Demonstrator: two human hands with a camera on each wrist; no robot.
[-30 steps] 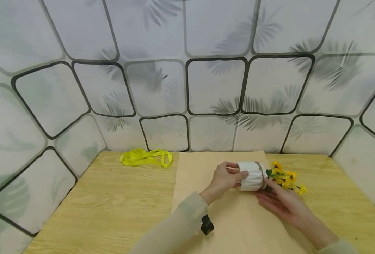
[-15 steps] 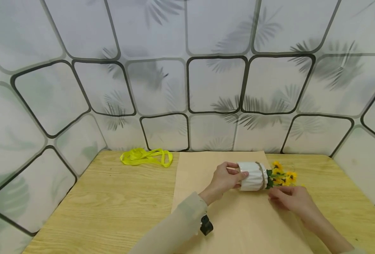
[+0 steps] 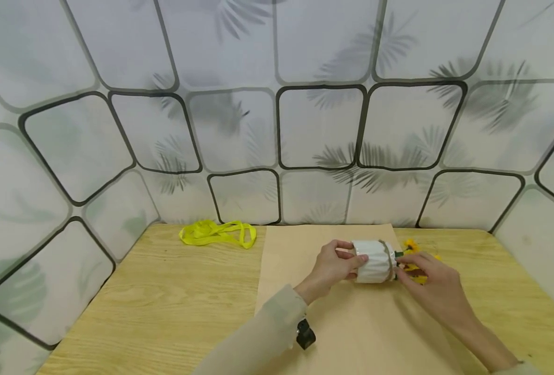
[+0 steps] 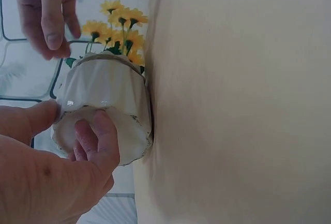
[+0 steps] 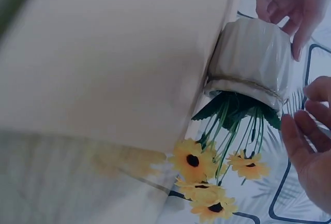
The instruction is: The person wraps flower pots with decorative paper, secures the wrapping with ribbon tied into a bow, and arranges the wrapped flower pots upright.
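Note:
A white pleated flower pot [image 3: 373, 268], with twine tied round its neck, lies on its side on a sheet of tan paper [image 3: 361, 333]. My left hand [image 3: 330, 268] grips the base end, thumb on the side wall and fingers against the underside [image 4: 126, 144]. Yellow artificial flowers [image 5: 194, 159] with dark centres and green leaves stick out of the mouth toward the right. Close beside the rim is my right hand [image 3: 438, 289], its fingers loosely bent and partly covering the flowers in the head view. In the right wrist view, that hand [image 5: 313, 146] holds nothing.
A loose bundle of yellow ribbon [image 3: 206, 233] lies at the back left of the wooden table [image 3: 164, 302]. Behind the table hangs a patterned cloth backdrop [image 3: 319, 127]. A small black camera [image 3: 306, 333] sits at my left wrist.
My right hand has moved from under the pot's rim out toward the flowers, then up and back beside the rim, over the flowers. My left hand and the pot stay put.

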